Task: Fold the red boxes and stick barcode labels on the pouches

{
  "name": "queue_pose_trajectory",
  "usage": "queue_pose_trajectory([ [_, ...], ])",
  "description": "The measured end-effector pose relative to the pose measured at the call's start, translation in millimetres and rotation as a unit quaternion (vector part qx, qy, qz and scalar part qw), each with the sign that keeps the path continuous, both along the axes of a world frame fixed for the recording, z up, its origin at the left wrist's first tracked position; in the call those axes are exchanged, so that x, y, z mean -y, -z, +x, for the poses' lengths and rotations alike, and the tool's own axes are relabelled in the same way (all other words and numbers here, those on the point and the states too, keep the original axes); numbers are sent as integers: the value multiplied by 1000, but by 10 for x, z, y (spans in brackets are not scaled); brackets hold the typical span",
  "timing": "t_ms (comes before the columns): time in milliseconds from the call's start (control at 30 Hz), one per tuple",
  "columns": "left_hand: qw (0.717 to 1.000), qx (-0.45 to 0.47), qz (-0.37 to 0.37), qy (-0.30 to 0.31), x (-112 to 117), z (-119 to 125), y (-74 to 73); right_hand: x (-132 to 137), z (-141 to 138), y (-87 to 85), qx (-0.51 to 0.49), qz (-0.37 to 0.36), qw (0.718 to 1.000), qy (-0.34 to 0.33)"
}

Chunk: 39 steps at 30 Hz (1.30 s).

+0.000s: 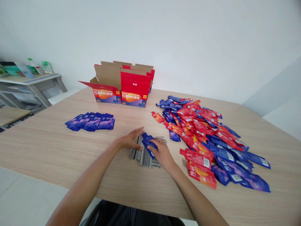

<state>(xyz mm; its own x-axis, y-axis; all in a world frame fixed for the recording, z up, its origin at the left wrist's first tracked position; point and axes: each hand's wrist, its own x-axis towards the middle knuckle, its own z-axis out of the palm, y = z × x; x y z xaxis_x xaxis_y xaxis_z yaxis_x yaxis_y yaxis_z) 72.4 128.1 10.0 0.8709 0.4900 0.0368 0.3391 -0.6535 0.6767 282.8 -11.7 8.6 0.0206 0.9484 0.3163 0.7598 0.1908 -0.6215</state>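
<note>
A blue pouch (pixel 148 143) with a narrow spout end lies tilted between my hands, above a grey striped pile or cloth (pixel 145 158) whose kind I cannot make out. My right hand (pixel 162 152) holds this pouch, thumb and fingers on its right side. At the pouch's upper left, my left hand (pixel 131 138) is open, thumb and fingers apart; whether it touches the pouch is unclear. Farther left, several blue pouches (pixel 91 121) lie overlapping in a row. To the right spreads a large loose heap of red pouches (pixel 198 125) and blue pouches (pixel 221 152).
Two red-and-blue cartons (pixel 107 95) (pixel 134 99) stand with raised flaps toward the back of the wooden table (pixel 47 138), with more box parts behind them. A side desk (pixel 30 80) with bottles stands at far left. A white wall (pixel 188 47) rises behind.
</note>
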Motion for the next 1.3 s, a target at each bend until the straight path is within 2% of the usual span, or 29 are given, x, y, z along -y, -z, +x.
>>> queue_pose_trajectory([
  [133,1000,-10,17,8,-7,10,1,116,-150,-181,189,-90,978,11],
  [267,1000,-12,17,1,11,6,-12,268,-76,-457,237,-175,955,-18],
  [333,1000,-15,16,-1,23,1,-18,331,-21,-555,255,-188,948,-22],
  [400,1000,-23,15,-6,30,-1,-21,364,-9,-584,279,-151,948,-1],
  [467,999,-31,16,-10,31,1,-22,363,-51,-531,291,-80,953,-6],
  [533,999,-33,18,-13,28,5,-22,333,-122,-415,277,-40,958,-60],
  [633,999,-31,18,-15,23,14,-15,242,-188,-226,239,-51,961,-132],
  [733,999,-37,14,-17,21,19,5,97,-146,-129,215,-53,967,-126],
  [867,999,-40,18,-21,17,15,31,-105,-45,-93,185,-38,978,-88],
  [967,999,-39,23,-20,17,11,33,-149,2,-52,142,-33,987,-62],
  [1033,999,-37,26,-23,23,11,26,-100,29,-20,107,-42,990,-82],
  [1167,999,-25,25,-20,37,18,9,84,35,3,34,-82,982,-170],
  [1300,999,-31,27,-19,33,26,14,98,-46,-44,6,-111,975,-191],
])
